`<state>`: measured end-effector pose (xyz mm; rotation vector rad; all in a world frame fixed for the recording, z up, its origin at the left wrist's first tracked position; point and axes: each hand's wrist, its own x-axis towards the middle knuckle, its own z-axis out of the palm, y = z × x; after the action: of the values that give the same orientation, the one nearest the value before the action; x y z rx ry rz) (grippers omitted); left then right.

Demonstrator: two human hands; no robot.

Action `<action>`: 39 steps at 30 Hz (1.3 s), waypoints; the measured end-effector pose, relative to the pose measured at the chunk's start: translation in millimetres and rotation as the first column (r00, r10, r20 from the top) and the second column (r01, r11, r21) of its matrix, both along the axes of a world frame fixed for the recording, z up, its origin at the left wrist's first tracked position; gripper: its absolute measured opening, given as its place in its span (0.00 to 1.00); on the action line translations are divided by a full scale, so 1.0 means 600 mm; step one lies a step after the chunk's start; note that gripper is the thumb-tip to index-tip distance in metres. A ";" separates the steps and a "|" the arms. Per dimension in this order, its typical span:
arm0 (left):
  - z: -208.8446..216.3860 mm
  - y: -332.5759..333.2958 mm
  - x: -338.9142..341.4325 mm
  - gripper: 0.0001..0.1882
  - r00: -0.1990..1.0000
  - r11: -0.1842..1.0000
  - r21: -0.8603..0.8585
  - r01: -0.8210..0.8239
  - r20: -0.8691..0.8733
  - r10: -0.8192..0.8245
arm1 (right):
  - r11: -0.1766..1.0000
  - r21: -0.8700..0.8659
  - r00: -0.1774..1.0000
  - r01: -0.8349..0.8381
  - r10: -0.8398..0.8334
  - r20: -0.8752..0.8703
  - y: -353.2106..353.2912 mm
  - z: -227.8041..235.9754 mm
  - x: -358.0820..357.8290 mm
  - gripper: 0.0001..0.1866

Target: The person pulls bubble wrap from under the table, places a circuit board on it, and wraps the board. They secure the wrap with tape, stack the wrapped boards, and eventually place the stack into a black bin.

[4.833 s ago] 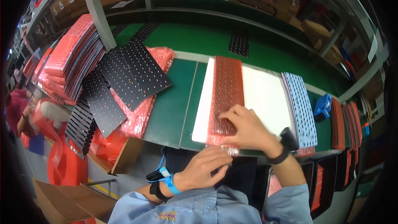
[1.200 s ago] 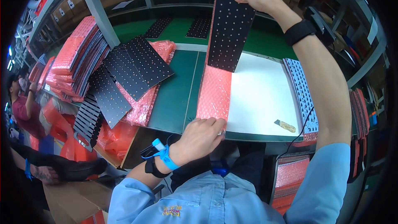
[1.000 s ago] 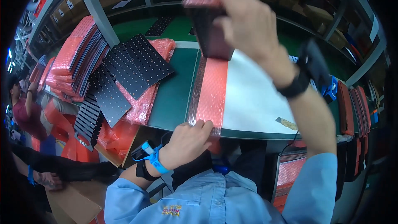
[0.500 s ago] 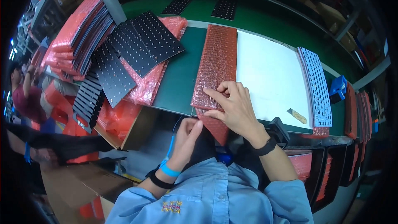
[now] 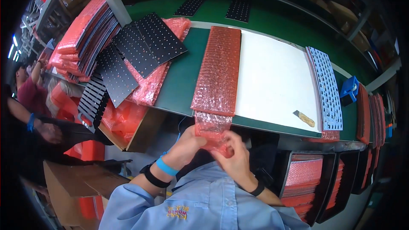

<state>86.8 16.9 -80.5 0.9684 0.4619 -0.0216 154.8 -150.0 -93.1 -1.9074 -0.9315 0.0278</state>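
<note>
A pink bubble-wrap bag [image 5: 218, 68] lies lengthwise on the bench, and its thinner loose end hangs over the front edge. My left hand [image 5: 187, 145] is closed on the left side of that hanging end. On the other side, my right hand [image 5: 234, 155] pinches the film between thumb and fingers, slightly blurred. Just right of the bag is a white sheet [image 5: 272, 76] with a small blade wrapped in tan tape [image 5: 305, 119] on it. What the bag contains is hidden by the film.
Black perforated panels [image 5: 149, 44] overlap at left, by a tall stack of pink-wrapped panels [image 5: 81, 34]. A pale blue perforated stack [image 5: 324, 89] and a blue tape dispenser [image 5: 349, 88] stand at right. Below are a carton of pink wrap [image 5: 138, 134] and black bins [image 5: 285, 176]. Another person's hand [image 5: 49, 132] is at far left.
Both hands have moved down toward me. The right hand has left the bag's top face and now grips the loose end, which is drawn out straight instead of folded aside.
</note>
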 end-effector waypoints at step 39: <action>0.059 0.020 0.133 0.09 0.776 0.126 0.817 -0.563 0.575 -0.260 | 0.693 -0.413 0.806 0.591 -0.503 0.312 0.382 0.077 0.753 0.35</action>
<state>166.6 28.7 -45.0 2.2039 -0.1644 0.9759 606.5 79.2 -46.9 -2.6524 -0.4328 -0.2944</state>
